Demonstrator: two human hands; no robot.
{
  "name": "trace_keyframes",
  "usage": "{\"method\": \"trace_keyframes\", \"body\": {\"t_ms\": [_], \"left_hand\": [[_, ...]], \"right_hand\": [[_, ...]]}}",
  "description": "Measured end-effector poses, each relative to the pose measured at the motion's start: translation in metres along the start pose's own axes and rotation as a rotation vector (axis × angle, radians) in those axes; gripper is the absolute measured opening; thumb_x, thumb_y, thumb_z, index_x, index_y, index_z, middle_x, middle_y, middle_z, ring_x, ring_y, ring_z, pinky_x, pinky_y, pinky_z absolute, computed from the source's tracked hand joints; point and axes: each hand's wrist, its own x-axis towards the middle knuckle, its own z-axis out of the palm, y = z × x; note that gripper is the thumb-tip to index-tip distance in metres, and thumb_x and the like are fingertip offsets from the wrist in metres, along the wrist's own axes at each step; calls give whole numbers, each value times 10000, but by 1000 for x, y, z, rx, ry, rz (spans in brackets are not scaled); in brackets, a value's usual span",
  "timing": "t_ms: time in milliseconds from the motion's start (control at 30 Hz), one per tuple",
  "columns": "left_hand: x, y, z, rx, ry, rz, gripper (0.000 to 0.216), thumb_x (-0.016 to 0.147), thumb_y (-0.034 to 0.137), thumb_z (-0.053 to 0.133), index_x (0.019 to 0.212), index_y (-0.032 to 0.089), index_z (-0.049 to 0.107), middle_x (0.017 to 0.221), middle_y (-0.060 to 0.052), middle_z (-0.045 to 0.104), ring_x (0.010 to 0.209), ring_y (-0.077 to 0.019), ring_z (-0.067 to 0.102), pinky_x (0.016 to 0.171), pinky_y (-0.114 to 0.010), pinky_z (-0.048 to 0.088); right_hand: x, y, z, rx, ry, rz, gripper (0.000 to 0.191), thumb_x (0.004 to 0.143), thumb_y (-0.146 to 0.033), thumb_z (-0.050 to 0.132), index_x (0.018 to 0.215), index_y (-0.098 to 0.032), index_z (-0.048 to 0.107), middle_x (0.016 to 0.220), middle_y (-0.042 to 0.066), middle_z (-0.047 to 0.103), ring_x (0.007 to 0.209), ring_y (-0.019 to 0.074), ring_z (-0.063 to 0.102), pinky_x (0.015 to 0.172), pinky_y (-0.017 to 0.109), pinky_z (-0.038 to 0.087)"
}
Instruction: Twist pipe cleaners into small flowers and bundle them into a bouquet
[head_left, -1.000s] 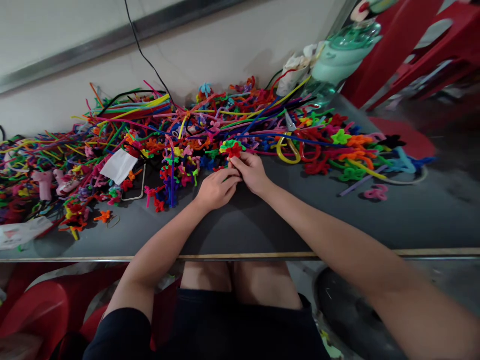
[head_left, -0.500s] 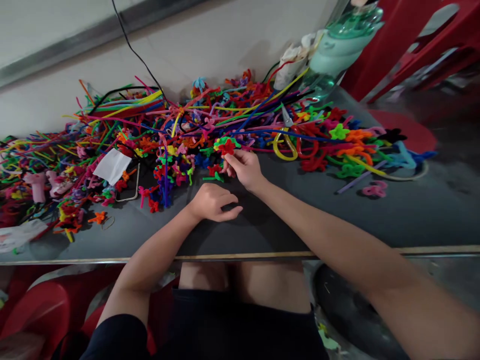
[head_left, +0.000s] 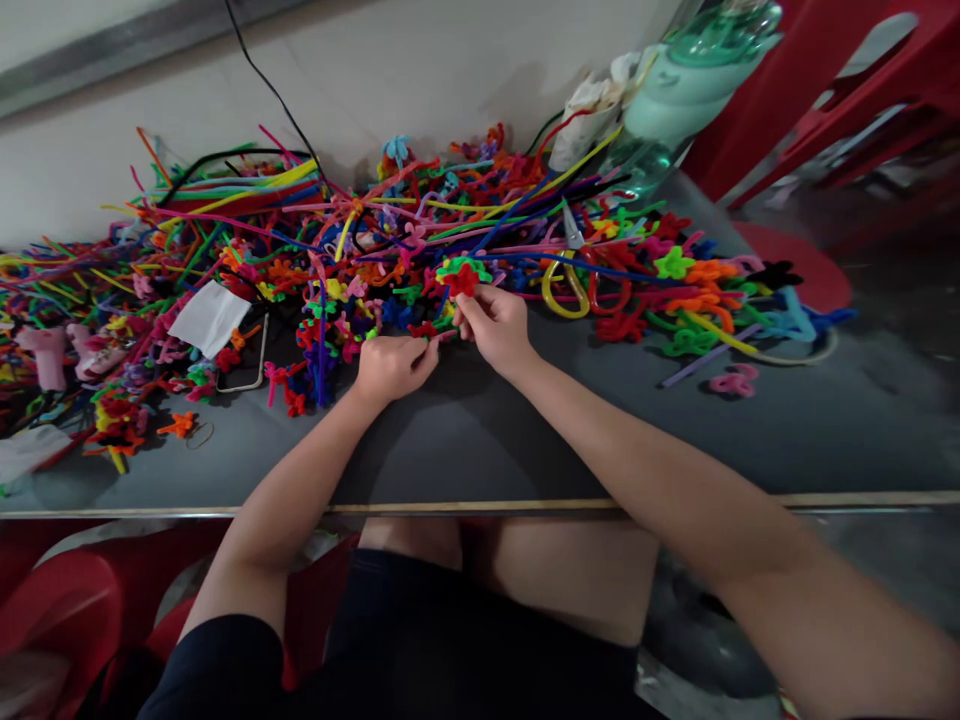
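Between the thumb and fingers of my right hand [head_left: 495,328] is a pipe-cleaner flower [head_left: 466,280], red at the front with green petals behind, raised just above the table's pile. My left hand [head_left: 396,366] is closed in a pinch, low over the table and left of the right hand. A thin pinkish bit shows by its fingertips, too small to name. Red and green pipe-cleaner pieces lie just beyond the left fingertips, partly hidden by the hands.
A heap of coloured pipe cleaners [head_left: 292,250] runs along the wall. Yellow-and-red-handled scissors [head_left: 566,285] lie right of my hands. A phone [head_left: 244,370] sits under white paper [head_left: 210,318] at left. A green bottle [head_left: 694,95] and a white cup [head_left: 581,130] stand behind.
My left hand has moved up and left, and its thumb and fingers have closed from apart into a pinch. The right hand still holds the flower, slightly higher. The view has shifted a little.
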Motion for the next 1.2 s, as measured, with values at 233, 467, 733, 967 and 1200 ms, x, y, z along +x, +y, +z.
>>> {"method": "trace_keyframes", "body": {"t_ms": [233, 467, 733, 967, 1200], "left_hand": [[3, -18, -7, 190, 94, -142, 257, 858, 283, 517, 1028, 181, 680, 737, -49, 707, 602, -134, 600, 534, -233, 357], [6, -24, -18, 52, -321, -31, 416, 829, 322, 615, 1226, 197, 608, 950, -78, 723, 875, -200, 677, 681, -249, 474], [6, -27, -5, -362, -207, -150, 328, 871, 191, 585, 1198, 203, 561, 906, -41, 668, 835, -149, 643, 801, -283, 501], [3, -23, -2, -359, 87, -88, 405, 909, 271, 534, 1298, 224, 433, 986, -51, 636, 851, -131, 633, 841, -294, 514], [-12, -40, 3, -190, 427, 12, 358, 957, 374, 437, 1284, 226, 453, 1111, -87, 628, 1027, -174, 649, 906, -323, 525]], "right_hand": [[4, 5, -8, -9, 80, -2, 488, 728, -704, 618, 720, -217, 595, 575, -4, 567, 427, 102, 464, 432, 278, 387], [8, 13, -10, -26, 90, 31, 506, 736, -721, 596, 797, -219, 603, 589, -12, 555, 431, 95, 449, 440, 270, 380], [6, 14, -11, -102, 29, -37, 491, 807, -718, 507, 834, -238, 603, 651, 21, 559, 508, 133, 494, 516, 310, 410], [5, 14, -4, -40, -4, -40, 501, 779, -739, 522, 791, -243, 587, 710, 25, 623, 509, 127, 525, 505, 307, 444], [1, 15, 0, -102, -36, -95, 423, 844, -633, 536, 822, -221, 628, 742, 25, 656, 568, 115, 579, 526, 267, 470]]}}
